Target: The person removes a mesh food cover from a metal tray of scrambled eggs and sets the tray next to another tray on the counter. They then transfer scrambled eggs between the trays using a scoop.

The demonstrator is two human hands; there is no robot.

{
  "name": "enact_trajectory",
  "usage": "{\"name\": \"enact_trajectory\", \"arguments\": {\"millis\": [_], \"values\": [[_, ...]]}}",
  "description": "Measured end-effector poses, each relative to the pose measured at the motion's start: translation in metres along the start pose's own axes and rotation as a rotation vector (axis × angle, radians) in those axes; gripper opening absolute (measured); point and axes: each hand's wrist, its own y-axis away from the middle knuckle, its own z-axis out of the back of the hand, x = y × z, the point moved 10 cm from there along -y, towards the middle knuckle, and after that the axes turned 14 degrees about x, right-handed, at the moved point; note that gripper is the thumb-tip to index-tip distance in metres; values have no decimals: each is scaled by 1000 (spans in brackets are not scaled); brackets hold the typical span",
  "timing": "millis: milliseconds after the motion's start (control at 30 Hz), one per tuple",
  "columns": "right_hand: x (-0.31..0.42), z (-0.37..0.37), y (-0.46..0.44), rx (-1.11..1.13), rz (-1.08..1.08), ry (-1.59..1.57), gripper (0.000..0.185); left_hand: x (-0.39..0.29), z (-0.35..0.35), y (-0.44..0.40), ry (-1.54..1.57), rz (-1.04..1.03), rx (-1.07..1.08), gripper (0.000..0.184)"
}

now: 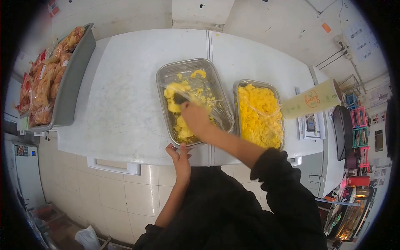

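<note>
A metal tray (221, 78) holds clumps of soft yellow food (175, 90), with bare metal showing between them. My right hand (195, 118) reaches over it, closed on a black utensil (180, 98) whose working end is hidden in the food. Clear plastic film (222, 115) lies bunched along the tray's right side. At the near edge of this tray is my left hand (180, 160), fingers apart and thumb against or close to the rim. To the right, a second metal tray (236, 86) is heaped with yellow shredded or crumbled food (258, 116), partly under film.
Both trays stand on a white worktop (121, 91) with a seam between them. A grey crate (73, 83) of bagged raw meat stands at the left. On the right are a printed cylinder (312, 100), papers and a black case (341, 131). A drawer handle (112, 166) projects below the worktop.
</note>
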Motion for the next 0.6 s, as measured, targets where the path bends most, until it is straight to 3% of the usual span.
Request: {"name": "enact_trajectory", "arguments": {"millis": [100,233,333,400,433,533,600], "values": [[-7,-2,-23,206,148,-172,26,-1,2,1,-15,-21,-5,44],[10,19,24,43,5,-3,23,4,2,-4,0,-39,10,44],[8,-2,7,101,122,-91,23,-3,2,0,-5,-37,-32,42],[-1,6,-9,313,367,-207,26,-2,2,1,-5,-54,-21,42],[-4,2,-9,354,348,-165,29,-4,1,-2,4,-76,-3,42],[20,12,19,144,173,-209,24,0,0,-3,2,-50,12,43],[24,-18,14,117,171,-63,23,-1,3,-3,-19,-52,-24,42]]}}
